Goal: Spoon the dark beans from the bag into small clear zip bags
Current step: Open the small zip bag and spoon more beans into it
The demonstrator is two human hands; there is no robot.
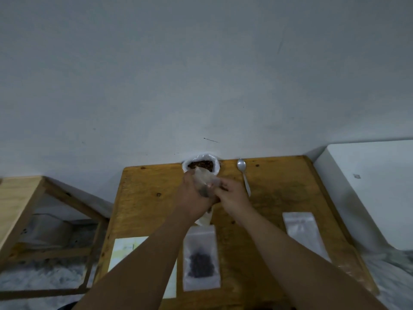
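A white bag of dark beans [201,164] stands open at the far edge of the wooden table [279,193], against the wall. Just in front of it, both hands hold one small clear zip bag [205,180] with a few beans in it: my left hand [193,198] grips it from the left, my right hand [232,194] pinches its right side. A metal spoon [244,175] lies on the table to the right of the bean bag, untouched. A filled zip bag [201,258] lies flat near me.
Empty clear zip bags [305,233] lie in a stack on the right of the table. A pale sheet of paper [125,251] sits at the near left. A wooden frame [29,211] stands to the left and a white block [368,186] to the right.
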